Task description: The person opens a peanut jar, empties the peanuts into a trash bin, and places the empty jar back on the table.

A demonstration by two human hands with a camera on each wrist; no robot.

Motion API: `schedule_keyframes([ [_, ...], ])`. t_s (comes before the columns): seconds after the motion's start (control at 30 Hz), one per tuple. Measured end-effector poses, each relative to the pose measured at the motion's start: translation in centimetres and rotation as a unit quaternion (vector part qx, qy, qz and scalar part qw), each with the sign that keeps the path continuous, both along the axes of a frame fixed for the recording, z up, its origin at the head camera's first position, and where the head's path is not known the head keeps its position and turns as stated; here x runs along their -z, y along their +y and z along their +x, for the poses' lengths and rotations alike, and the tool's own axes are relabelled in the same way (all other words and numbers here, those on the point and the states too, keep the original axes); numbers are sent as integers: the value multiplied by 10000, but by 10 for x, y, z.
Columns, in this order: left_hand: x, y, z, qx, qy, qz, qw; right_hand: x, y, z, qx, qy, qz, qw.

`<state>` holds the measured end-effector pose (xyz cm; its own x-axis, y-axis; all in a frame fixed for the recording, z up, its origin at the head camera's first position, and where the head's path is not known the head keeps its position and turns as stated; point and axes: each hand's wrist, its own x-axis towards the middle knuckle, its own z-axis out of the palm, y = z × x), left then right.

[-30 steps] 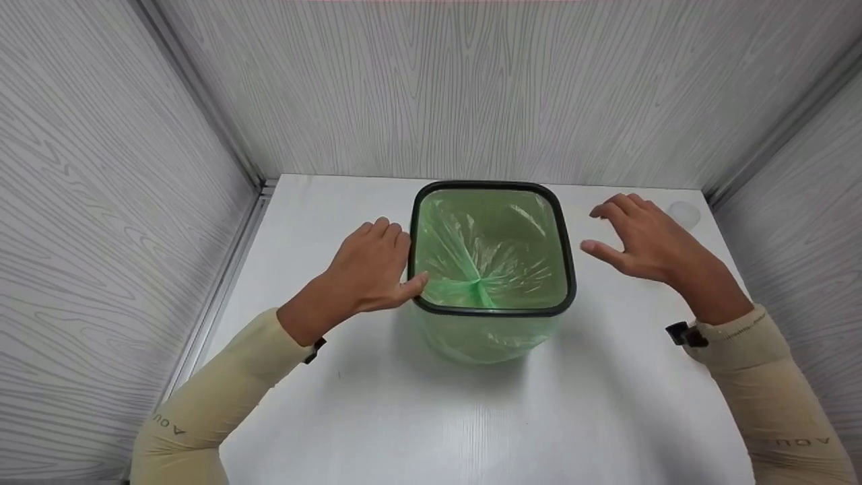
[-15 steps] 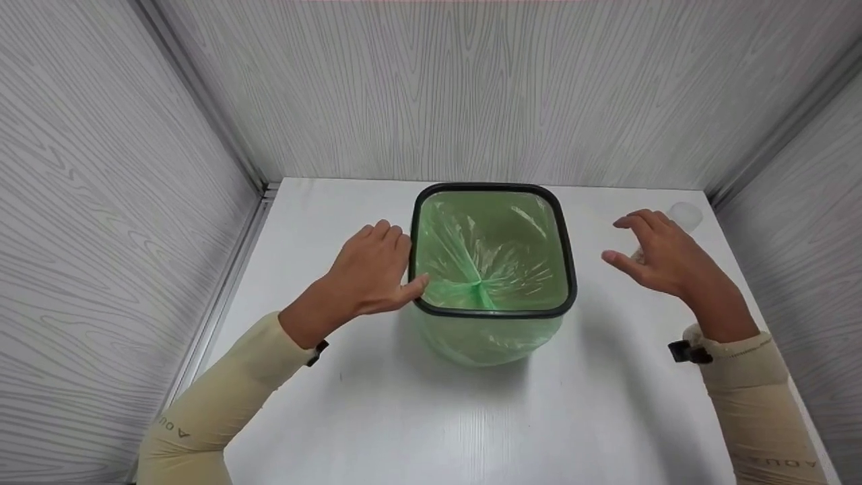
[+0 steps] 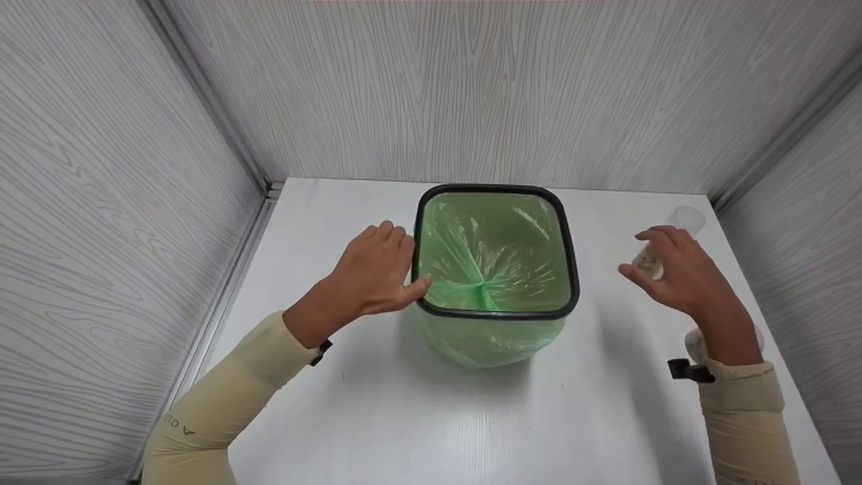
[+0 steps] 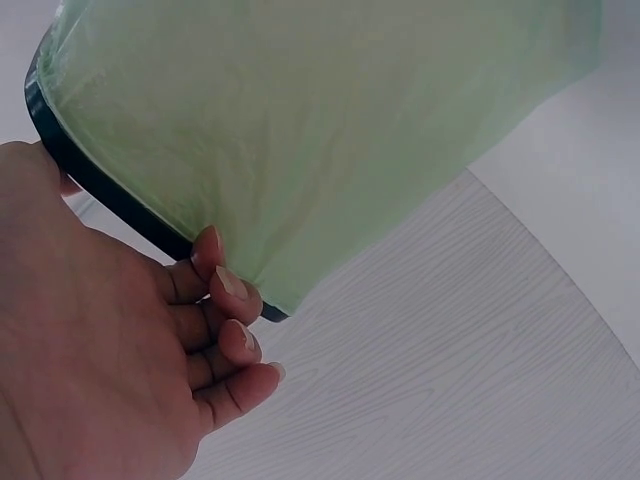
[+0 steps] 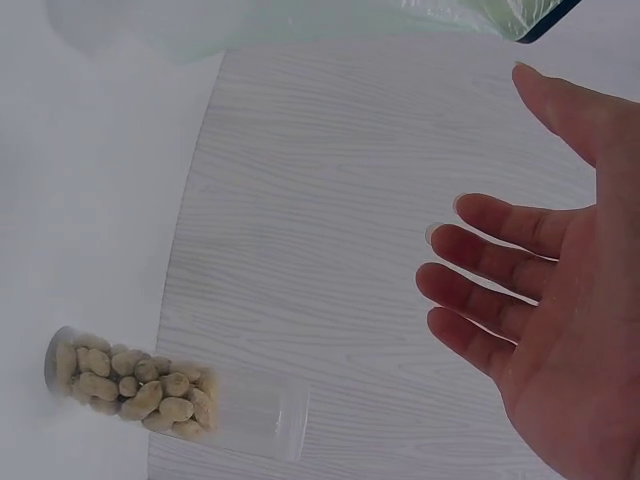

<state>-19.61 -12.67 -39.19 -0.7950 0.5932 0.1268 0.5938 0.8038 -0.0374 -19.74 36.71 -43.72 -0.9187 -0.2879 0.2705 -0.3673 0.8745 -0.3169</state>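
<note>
Small dark letters [image 3: 179, 426], apparently "AQU", on left beige sleeve [image 3: 239, 374]

One bin [image 3: 495, 314], one green bag [image 3: 490, 345], one jar [image 5: 180, 395], possibly two

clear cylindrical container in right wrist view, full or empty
Partly full. Tan, nut-like pieces fill one end of the clear cylindrical container, and the other end looks empty.

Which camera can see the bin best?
The head view: it shows the bin from above, with nearly all its black rim, its inside and its front. The left wrist view shows one side and some rim, partly hidden by the left hand. The right wrist view catches only a green strip and a bit of rim.
</note>
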Motion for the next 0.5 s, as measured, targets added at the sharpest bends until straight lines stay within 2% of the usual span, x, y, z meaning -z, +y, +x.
schedule_keyframes([
  [0.17,0,1,0,11,101,-31,9999,8,12,10,161,159,-288,9993],
  [0.5,0,2,0,-46,23,-110,9999,25,30,25,550,-131,-571,9968],
])
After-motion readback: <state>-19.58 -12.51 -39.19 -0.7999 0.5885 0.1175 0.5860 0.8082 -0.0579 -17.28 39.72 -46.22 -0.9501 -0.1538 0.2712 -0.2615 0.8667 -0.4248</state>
